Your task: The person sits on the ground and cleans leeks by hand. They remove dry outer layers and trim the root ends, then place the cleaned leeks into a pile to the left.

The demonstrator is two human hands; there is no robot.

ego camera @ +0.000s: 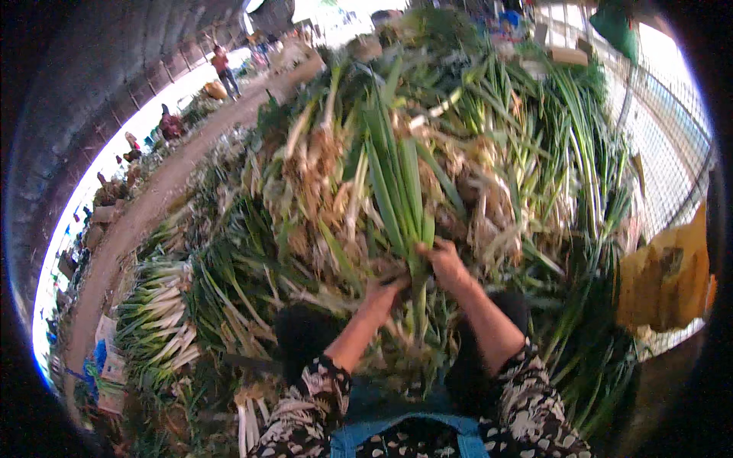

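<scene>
Upright between my knees stands a leek (405,206), its broad green leaves fanned out away from me and its stalk pointing back toward my lap. My right hand (445,262) grips it from the right, where the leaves meet the stalk. On the other side my left hand (390,287) is at the stalk, slightly lower; its fingers are blurred and partly hidden, so its hold is unclear. Around both hands spreads a heap of untrimmed leeks (320,154) with brown, dry outer leaves and roots.
At left lies a stack of leeks with clean white stalks (180,329). A few white stalks (251,421) rest near my left sleeve. A yellow sheet or bag (661,275) hangs by the wire mesh fence (667,149) at right. Beyond a dirt path (137,212), a person (224,68) stands.
</scene>
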